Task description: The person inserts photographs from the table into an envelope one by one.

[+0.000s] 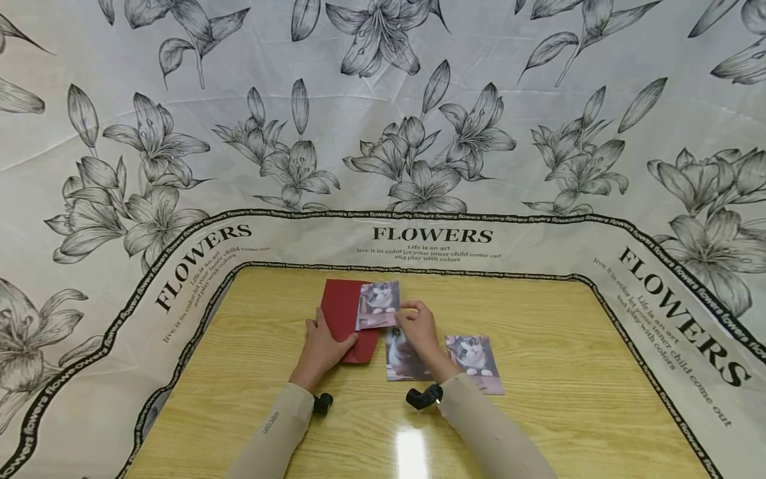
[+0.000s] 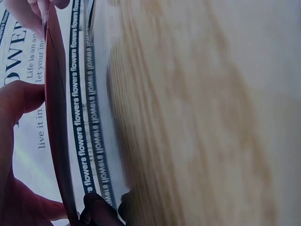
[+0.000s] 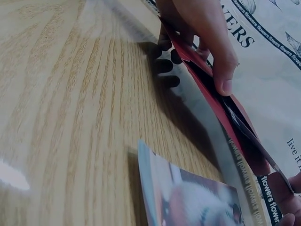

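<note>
My left hand point(image 1: 323, 349) grips a red envelope point(image 1: 342, 309) by its lower left side, with the thumb laid over its face. Between the thumb and forefinger of my right hand point(image 1: 421, 332) is the edge of a cat photo point(image 1: 378, 298). The photo's left edge overlaps the envelope's right side. From the right wrist, the envelope point(image 3: 214, 101) shows edge-on with its mouth parted, the photo's edge in the gap and the left thumb point(image 3: 225, 77) against it. In the left wrist view, the envelope point(image 2: 57, 113) is held up off the wooden table.
Two more cat photos lie on the wooden table point(image 1: 287, 426): one point(image 1: 402, 359) under my right hand, the other point(image 1: 469, 352) partly behind the right forearm. A flower-printed cloth point(image 1: 431, 179) rises behind the table and along its sides.
</note>
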Available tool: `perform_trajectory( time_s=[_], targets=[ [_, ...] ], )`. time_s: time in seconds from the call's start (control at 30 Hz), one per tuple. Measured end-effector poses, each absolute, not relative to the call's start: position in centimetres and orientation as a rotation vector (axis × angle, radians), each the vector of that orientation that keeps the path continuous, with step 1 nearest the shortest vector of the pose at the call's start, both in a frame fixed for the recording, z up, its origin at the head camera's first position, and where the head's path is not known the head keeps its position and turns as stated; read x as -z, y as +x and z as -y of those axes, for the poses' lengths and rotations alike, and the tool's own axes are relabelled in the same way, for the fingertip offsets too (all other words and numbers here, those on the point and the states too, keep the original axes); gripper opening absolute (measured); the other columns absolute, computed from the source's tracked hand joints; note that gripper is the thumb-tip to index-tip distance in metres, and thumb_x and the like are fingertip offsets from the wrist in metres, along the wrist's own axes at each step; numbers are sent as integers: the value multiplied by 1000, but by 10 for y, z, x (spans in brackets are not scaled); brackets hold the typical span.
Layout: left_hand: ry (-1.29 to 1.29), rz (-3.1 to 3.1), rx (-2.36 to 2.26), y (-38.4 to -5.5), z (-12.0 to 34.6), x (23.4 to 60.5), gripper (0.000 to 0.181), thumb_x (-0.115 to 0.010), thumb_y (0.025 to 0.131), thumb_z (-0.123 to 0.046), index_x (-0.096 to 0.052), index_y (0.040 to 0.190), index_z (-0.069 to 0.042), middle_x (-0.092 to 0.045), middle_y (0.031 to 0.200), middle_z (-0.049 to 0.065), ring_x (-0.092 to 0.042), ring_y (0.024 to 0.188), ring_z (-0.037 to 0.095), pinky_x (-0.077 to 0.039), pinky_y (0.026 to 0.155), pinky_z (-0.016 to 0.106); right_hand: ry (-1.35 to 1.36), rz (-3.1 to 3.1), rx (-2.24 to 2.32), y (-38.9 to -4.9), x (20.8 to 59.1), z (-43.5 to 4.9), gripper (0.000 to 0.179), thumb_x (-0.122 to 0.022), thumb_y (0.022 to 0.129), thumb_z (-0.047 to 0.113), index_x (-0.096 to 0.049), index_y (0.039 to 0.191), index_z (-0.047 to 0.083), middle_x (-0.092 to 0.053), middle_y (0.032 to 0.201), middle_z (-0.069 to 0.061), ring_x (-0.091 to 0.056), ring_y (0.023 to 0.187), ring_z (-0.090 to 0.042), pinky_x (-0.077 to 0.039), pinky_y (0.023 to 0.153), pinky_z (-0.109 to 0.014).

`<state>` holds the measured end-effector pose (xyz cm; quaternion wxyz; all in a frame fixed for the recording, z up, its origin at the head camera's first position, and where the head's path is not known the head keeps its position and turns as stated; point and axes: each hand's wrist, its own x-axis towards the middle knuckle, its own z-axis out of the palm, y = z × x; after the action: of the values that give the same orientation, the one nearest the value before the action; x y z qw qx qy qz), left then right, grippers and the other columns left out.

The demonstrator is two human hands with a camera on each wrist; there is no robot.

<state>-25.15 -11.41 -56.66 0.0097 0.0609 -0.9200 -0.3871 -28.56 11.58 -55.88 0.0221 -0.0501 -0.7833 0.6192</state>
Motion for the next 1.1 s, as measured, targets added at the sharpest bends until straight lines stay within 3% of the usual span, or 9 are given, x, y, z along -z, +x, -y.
perform_trajectory(
  time_s=[0.17,0.3,0.57,0.87,1.1],
  targets=[
    [175,2866,1212,-251,114,567,119,-82,92,-50,-11,169,6,-37,147,37,-55,122,46,-52,101,57,-145,2427,-1899,-286,559,-109,31,-71,101,8,-65,130,-2,-79,101,-22,-67,70,-26,-45,58,-25],
    [171,2864,1211,-251,113,568,119,-82,91,-50,-11,169,7,-37,145,37,-54,121,46,-52,100,57,-144,2426,-1896,-287,560,-105,30,-71,101,7,-66,129,-3,-79,98,-21,-71,80,-37,-45,59,-25],
    [186,2857,1231,-252,114,566,119,-81,92,-52,-11,170,5,-36,148,36,-54,123,46,-52,102,57,-154,2474,-1794,-291,563,-98,29,-73,99,9,-69,127,2,-76,93,-13,-66,77,-20,-47,63,-28],
    [202,2853,1249,-254,115,564,120,-81,91,-52,-10,170,6,-36,148,36,-54,123,46,-51,104,58,-172,2567,-1657,-291,559,-94,30,-74,100,21,-72,127,12,-76,101,-9,-71,88,-24,-49,66,-34],
    [201,2856,1254,-253,115,566,120,-80,92,-52,-10,169,6,-35,148,36,-56,123,47,-51,104,58,-130,2551,-1701,-294,560,-87,29,-74,99,15,-71,127,6,-75,99,-13,-70,82,-23,-51,67,-32]
  ],
)
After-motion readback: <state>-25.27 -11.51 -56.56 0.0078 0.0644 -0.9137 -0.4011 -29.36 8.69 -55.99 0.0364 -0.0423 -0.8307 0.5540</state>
